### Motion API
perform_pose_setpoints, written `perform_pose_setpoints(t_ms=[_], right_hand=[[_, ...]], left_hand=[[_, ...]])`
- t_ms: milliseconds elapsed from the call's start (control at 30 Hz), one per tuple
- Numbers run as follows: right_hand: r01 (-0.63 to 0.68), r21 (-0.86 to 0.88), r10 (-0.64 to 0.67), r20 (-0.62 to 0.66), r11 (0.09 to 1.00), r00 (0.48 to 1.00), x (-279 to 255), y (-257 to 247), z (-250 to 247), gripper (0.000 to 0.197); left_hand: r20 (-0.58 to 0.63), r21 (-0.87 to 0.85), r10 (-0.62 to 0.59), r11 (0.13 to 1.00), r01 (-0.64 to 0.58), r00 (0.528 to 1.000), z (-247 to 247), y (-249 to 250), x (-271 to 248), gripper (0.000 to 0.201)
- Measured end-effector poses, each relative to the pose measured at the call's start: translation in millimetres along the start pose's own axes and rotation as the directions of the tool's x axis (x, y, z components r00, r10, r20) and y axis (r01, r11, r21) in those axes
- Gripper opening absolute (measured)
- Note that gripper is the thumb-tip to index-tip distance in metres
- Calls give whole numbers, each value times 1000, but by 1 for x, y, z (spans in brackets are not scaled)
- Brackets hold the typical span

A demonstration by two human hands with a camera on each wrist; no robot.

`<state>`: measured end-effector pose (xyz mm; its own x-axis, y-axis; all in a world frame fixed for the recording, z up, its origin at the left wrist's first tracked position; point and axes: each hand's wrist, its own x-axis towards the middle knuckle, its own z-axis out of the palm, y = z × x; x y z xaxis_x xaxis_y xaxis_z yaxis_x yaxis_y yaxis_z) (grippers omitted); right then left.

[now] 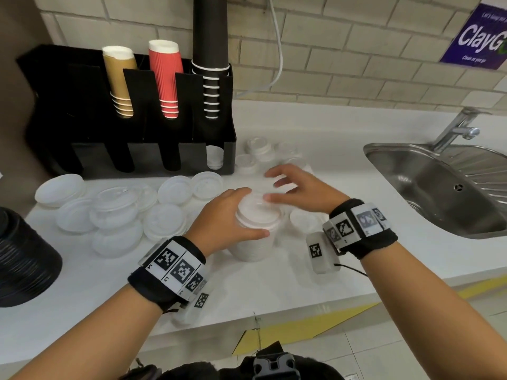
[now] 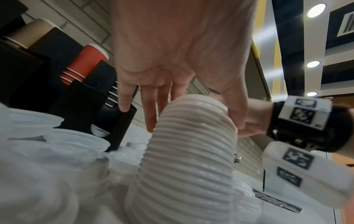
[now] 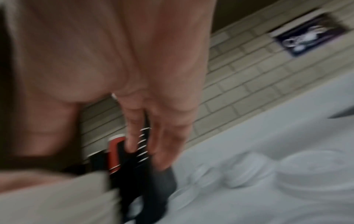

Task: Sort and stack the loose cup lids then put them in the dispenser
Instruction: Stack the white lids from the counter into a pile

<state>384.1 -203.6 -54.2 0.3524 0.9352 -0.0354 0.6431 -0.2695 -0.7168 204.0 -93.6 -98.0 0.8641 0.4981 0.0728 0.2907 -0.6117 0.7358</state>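
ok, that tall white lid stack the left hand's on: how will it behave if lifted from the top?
The stack of white lids would probably bend or separate: the left wrist view shows many nested lids and a curving column. It looks light, thin plastic. Tall and narrow, it may tip; the left hand grips only near its top.

Left hand (image 1: pixel 229 218): fingers and thumb curled round the upper part of the lid stack (image 1: pixel 253 229). Right hand (image 1: pixel 296 189): just above that stack's top, fingers spread and relaxed, empty. Both wrists banded.
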Motion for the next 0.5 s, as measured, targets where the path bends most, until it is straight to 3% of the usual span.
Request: perform_pose_setpoints(t_ms=[67, 133, 200, 300, 400, 500], right_hand=[[-125, -80, 104, -231, 989, 967, 12, 25, -21, 34], [-313, -170, 235, -367, 934, 900, 26, 53, -44, 32], [-497, -298, 399, -332, 815, 854, 36, 78, -58, 38], [-624, -371, 593, -207, 688, 778, 44, 96, -60, 58], [-633, -392, 637, -138, 668, 758, 52, 102, -52, 77], [-601, -427, 605, -146, 676, 783, 67, 105, -44, 87]], left_hand=[[12, 25, -12, 1000, 12, 1000, -1, 1, 2, 86], [21, 40, -18, 999, 17, 1000, -2, 2, 3, 81], [27, 50, -31, 998, 30, 999, -3, 4, 3, 80], [39, 57, -40, 998, 38, 998, -4, 5, 4, 78], [52, 52, -40, 998, 38, 998, -5, 5, 6, 77], [49, 60, -39, 998, 36, 998, -5, 4, 5, 79]])
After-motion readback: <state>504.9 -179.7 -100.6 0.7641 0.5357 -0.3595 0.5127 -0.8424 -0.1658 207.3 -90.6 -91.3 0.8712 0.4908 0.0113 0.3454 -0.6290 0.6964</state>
